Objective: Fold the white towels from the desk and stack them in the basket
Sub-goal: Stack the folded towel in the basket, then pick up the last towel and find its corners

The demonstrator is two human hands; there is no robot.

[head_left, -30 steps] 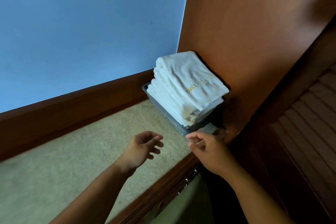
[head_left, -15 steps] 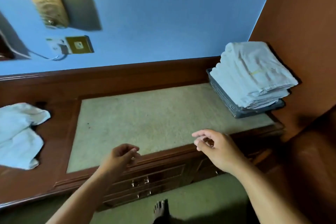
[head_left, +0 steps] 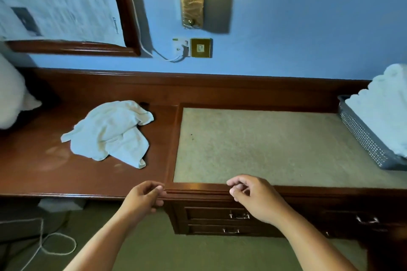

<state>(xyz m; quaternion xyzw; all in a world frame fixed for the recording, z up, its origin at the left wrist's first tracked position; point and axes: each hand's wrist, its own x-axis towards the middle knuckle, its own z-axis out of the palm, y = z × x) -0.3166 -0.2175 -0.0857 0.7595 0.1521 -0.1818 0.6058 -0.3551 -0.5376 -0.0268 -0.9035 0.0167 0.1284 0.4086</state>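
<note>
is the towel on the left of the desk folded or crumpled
Crumpled: the white towel lies in a loose, bunched heap on the desk, corners sticking out unevenly.

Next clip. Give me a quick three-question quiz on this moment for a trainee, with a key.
1. What fills the basket at the right edge?
2. The crumpled towel lies: A) on the bare wood of the desk, left of the beige pad; B) on that pad; C) in the basket.
3. True or false: the left hand and the right hand both hold nothing.

Key: 1. a stack of folded white towels; 2. A; 3. true.
</note>
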